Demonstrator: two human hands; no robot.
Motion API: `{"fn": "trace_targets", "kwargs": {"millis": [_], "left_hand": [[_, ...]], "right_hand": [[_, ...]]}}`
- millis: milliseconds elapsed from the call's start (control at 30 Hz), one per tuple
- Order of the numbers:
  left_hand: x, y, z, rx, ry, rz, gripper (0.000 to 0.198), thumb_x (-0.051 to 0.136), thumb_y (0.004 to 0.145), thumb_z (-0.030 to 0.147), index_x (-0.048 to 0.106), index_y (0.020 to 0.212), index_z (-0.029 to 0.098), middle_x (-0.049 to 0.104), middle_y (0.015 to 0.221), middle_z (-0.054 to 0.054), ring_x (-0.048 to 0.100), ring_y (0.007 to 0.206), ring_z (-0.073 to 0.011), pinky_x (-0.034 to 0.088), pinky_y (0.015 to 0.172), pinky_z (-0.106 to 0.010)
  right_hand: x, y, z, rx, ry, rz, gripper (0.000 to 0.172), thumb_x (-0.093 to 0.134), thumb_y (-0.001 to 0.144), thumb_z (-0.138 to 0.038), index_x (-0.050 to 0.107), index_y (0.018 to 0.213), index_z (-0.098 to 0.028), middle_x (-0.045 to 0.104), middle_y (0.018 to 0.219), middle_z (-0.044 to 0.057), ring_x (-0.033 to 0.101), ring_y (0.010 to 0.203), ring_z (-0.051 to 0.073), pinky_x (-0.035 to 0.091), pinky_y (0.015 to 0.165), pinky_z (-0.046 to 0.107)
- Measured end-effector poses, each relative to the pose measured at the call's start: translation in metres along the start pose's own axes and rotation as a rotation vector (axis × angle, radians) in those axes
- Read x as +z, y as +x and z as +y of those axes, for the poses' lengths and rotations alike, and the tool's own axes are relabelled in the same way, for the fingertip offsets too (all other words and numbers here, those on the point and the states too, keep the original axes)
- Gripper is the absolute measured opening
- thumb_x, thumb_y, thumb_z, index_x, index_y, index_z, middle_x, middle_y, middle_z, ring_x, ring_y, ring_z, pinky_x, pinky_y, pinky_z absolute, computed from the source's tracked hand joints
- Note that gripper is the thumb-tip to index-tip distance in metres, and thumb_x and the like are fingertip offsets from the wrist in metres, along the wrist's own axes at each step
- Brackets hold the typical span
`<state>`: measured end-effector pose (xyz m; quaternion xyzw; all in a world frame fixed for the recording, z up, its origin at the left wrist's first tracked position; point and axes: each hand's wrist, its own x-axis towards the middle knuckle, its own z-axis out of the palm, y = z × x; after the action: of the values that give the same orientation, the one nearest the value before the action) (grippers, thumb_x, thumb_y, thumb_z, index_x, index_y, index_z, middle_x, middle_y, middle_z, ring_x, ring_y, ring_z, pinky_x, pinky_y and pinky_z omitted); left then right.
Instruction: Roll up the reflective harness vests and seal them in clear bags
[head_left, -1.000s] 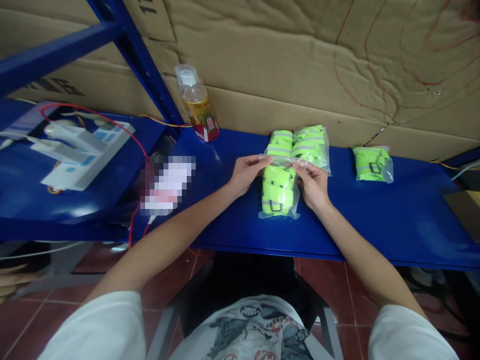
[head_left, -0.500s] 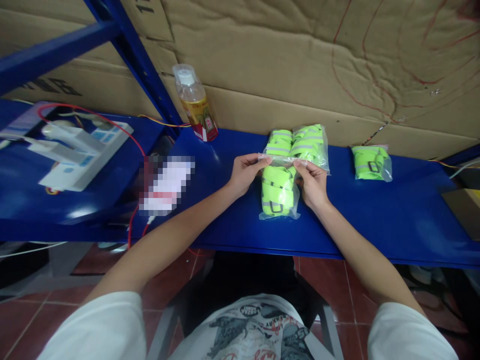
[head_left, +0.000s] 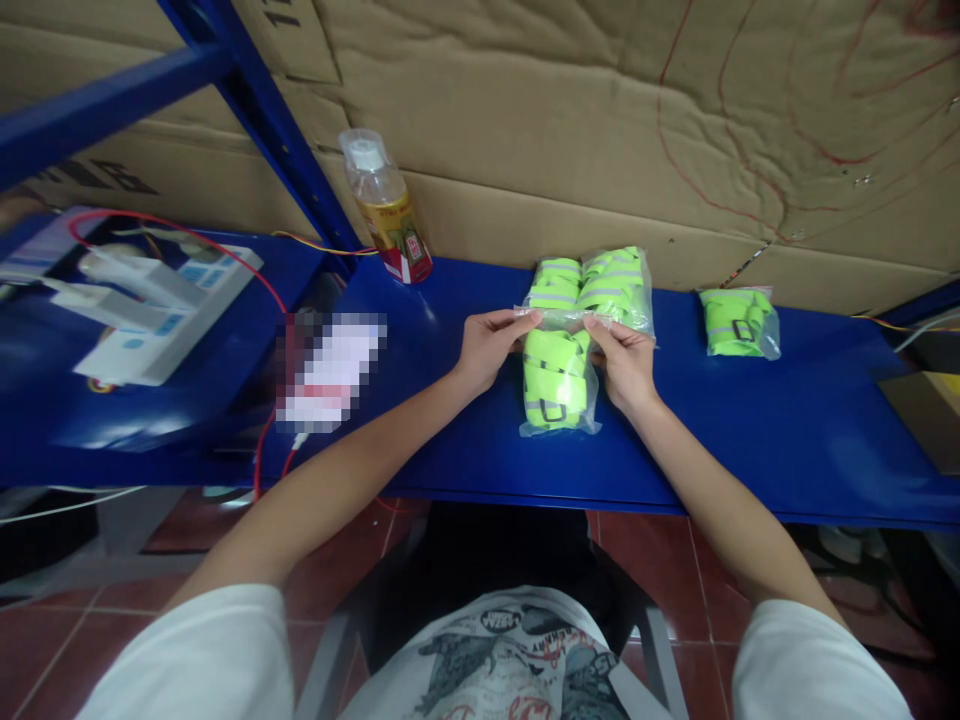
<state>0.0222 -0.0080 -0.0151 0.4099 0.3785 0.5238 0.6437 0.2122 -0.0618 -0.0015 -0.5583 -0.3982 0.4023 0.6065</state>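
Observation:
A clear plastic zip bag (head_left: 556, 385) holds a folded neon-yellow reflective strap with grey bands and a black buckle. My left hand (head_left: 487, 347) pinches the left end of its top edge between thumb and fingers. At the right part of the same edge, my right hand (head_left: 626, 362) grips with thumb on top and fingers beneath. Just behind the held bag lie more bagged neon straps, one at the left (head_left: 555, 283) and one at the right (head_left: 616, 282). Their near ends are partly covered by the held bag's top.
Another bagged neon strap (head_left: 739, 322) lies to the right on the blue table (head_left: 450, 450). A bottle (head_left: 388, 210) stands by the cardboard wall (head_left: 510, 130). Left are a blurred-out phone (head_left: 330, 372) on a red cable and a white power strip (head_left: 169, 315). A cardboard box (head_left: 926, 415) sits far right.
Both hands keep their hold on the top edge of the bag, almost unmoved. The whole view has shifted slightly.

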Motion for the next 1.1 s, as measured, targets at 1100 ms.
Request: {"fn": "trace_targets", "kwargs": {"millis": [1100], "left_hand": [[-0.007,-0.003,0.004,0.089,0.361,-0.353,0.036,0.090,0.078,0.050,0.080,0.080,0.016,0.068,0.063,-0.002,0.056,0.053,-0.0087,0.043,0.051,-0.023]], "right_hand": [[-0.015,0.011,-0.014,0.134,-0.023,-0.212,0.035,0.098,0.067,-0.052,0.086,0.083,-0.023,0.074,0.067,0.000,0.054,0.053,0.011,0.046,0.052,0.028]]}}
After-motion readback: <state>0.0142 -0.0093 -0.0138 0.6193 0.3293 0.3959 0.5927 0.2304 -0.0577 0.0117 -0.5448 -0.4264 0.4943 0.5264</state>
